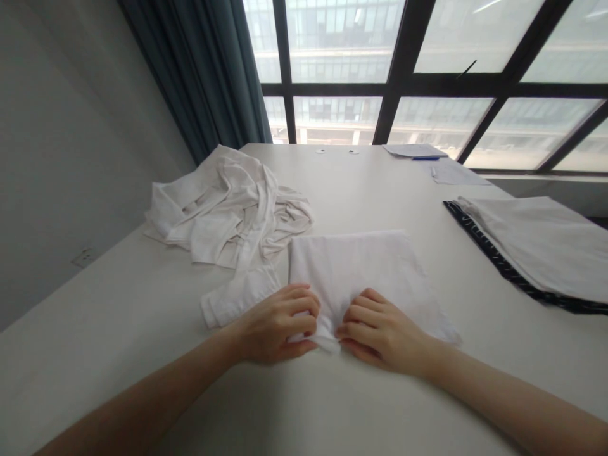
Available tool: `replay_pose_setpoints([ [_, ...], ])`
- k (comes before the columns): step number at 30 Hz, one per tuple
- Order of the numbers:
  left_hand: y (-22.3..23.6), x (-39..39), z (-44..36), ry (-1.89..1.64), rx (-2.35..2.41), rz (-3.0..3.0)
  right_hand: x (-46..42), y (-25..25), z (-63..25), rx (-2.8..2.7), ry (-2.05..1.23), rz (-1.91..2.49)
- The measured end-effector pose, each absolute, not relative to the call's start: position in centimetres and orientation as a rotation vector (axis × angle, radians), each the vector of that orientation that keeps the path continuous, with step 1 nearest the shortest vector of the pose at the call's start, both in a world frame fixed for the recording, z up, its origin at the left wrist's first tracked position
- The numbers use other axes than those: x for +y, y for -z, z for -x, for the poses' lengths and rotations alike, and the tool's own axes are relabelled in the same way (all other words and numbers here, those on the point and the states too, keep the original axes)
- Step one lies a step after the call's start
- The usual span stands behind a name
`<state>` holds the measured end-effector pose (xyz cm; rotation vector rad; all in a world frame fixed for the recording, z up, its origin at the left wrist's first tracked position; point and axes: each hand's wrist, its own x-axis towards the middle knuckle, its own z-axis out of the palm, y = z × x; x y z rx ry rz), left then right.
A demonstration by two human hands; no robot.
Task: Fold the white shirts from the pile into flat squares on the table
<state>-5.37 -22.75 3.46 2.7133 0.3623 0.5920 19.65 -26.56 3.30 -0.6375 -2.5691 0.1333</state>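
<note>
A folded white cloth (pixel 365 259) lies flat on the white table in front of me. My left hand (pixel 287 323) pinches its near edge toward the left corner, fingers curled. Close beside it, my right hand (pixel 375 329) grips the same edge with bent fingers and thumb. Between the two hands the edge is bunched and slightly turned up. Under and beside my left wrist lies a white sleeve-like piece of fabric (pixel 237 294), which runs toward a crumpled heap of white cloth (pixel 228 209) at the left.
At the right, a stack of folded white fabric (pixel 546 234) rests on a black patterned cloth (pixel 513 272). Papers (pixel 413 151) and a blue pen (pixel 425 158) lie at the far right of the table (pixel 351 190). A dark curtain (pixel 213 76) and windows stand behind.
</note>
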Motion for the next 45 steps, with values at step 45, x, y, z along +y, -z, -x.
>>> replay_pose_setpoints([
  [45,-6.2,-21.8,4.2,-0.295,0.939,-2.845,-24.4,-5.2,-22.3,-2.65,0.032,1.295],
])
